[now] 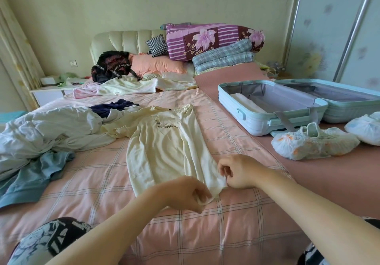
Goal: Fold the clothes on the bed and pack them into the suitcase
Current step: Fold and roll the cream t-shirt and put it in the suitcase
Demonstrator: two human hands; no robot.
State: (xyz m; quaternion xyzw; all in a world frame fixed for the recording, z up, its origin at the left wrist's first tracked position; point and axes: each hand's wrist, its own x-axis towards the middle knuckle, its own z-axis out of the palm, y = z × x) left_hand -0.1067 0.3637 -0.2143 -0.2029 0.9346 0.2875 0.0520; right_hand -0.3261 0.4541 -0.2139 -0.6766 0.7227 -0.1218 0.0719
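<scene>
I hold the bottom edge of the cream shirt with both hands.

The cream shirt (pixel 164 151) lies flat on the pink checked bed (pixel 92 182), its collar away from me. My left hand (pixel 185 194) has its fingers curled around the near hem, and my right hand (pixel 238 172) pinches the hem corner just beside it. A crumpled white garment (pixel 51 129) and a blue garment (pixel 35 174) lie to the left. The light blue suitcase (pixel 267 108) lies open at the right, something white folded in its near half, with wrapped shoes (pixel 312 143) before it.
</scene>
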